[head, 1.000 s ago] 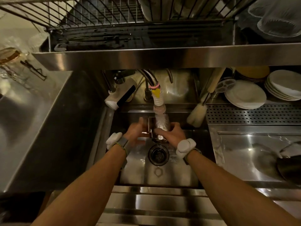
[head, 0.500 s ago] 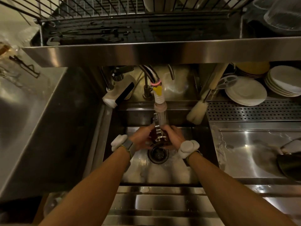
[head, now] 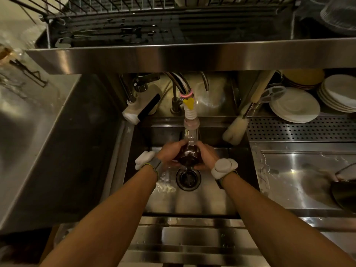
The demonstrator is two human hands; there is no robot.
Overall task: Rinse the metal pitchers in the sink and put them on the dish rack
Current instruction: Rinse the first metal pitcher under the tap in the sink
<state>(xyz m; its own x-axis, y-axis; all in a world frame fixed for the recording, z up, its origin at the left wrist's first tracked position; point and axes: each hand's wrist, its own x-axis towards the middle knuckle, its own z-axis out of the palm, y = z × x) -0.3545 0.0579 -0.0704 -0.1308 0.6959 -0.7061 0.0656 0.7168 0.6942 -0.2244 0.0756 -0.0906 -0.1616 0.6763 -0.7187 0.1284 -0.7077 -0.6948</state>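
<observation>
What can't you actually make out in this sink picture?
Head view only:
- Pitcher: the left hand and right hand cover its sides; dim light hides what's inside.
- Dark pan: cut off by the right edge.
- Dish rack: top cropped by the frame.
- Drain: too dark to see into.

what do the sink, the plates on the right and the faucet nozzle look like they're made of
Sink: brushed stainless steel, going by its grey sheen and streaked reflections.
Plates: probably glazed ceramic; smooth, off-white, softly glossy.
Faucet nozzle: likely plastic or rubber; ribbed white sleeve with a yellow tab, matte.
</observation>
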